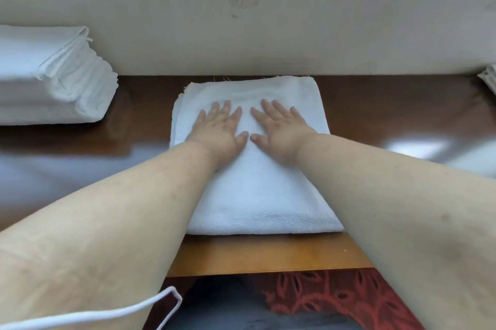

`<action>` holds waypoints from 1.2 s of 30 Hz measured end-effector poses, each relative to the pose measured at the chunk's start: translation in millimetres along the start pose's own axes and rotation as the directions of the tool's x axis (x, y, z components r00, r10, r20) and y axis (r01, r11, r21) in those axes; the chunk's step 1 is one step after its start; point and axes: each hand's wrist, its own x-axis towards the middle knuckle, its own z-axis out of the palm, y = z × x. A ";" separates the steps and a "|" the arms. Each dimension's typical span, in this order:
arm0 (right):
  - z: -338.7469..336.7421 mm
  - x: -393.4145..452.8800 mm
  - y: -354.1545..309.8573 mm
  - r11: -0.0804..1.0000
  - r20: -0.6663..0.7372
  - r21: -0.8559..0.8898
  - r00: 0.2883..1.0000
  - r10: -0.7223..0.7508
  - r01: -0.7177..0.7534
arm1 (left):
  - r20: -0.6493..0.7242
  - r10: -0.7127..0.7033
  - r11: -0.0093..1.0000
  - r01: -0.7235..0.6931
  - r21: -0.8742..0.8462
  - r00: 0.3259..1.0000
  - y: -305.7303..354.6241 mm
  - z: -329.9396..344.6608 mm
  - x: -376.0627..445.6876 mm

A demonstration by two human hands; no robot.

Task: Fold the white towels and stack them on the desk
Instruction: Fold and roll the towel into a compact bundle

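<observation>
the folded white terry towel lies mid-desk on the glossy brown wooden desk. the left hand and right hand press flat on it, fingers spread. uneven pressure could skew its frayed far layers; lifting carelessly might unfold it before reaching the stack of folded white towels.

A folded white towel lies flat mid-desk (stack of folded towels far left).

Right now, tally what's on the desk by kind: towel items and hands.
Folded white terry towel under the hands: 1
Stack of folded white towels at left: 1
Bare hands pressing flat on the towel, left hand, right hand: 2
White fabric at right edge, too cropped to identify: 1
Total: 5
</observation>
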 end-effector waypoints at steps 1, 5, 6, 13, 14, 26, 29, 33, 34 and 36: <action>0.0 2.7 11.8 0.998 -0.005 -0.005 0.998 0.062 -0.062 | 0.006 -0.082 0.997 0.082 0.011 0.997 -8.3 1.4 3.7; -6.6 13.2 35.2 0.955 -0.016 -0.012 0.955 0.297 -0.297 | 0.024 -0.465 0.885 0.465 0.033 0.885 -21.5 -6.5 15.8; -7.3 15.2 29.2 0.951 -0.039 -0.010 0.950 0.309 -0.310 | -0.001 -0.487 0.873 0.487 0.037 0.873 -15.9 -10.1 17.3; 7.1 -22.1 23.0 0.980 -0.012 0.052 0.981 0.195 -0.194 | 0.002 -0.137 0.989 0.137 -0.048 0.991 -7.1 7.5 -16.0; 8.6 -36.5 34.6 0.964 0.004 0.046 0.965 0.263 -0.263 | 0.008 -0.228 0.971 0.228 -0.075 0.974 -18.4 12.6 -29.8; 35.3 -186.8 31.2 0.991 0.130 -0.101 0.989 -0.070 0.083 | 0.027 0.077 0.994 -0.078 0.070 0.997 -10.1 37.8 -198.2; 31.1 -192.9 42.4 0.989 0.161 -0.149 0.987 0.003 0.021 | 0.051 -0.034 0.993 0.028 0.113 0.998 -22.9 38.4 -202.3; 33.2 -207.7 34.6 0.954 0.045 -0.299 0.999 0.002 0.012 | 0.017 -0.057 0.949 0.049 0.311 0.998 -20.5 37.0 -207.3; 34.2 -213.8 31.2 0.939 0.005 -0.344 1.000 -0.025 0.025 | 0.005 -0.062 0.946 0.057 0.320 0.998 -19.5 36.3 -211.4; 32.0 -223.3 25.2 0.924 -0.028 -0.379 0.998 -0.064 0.049 | 0.014 -0.065 0.946 0.058 0.319 0.998 -16.1 32.9 -218.5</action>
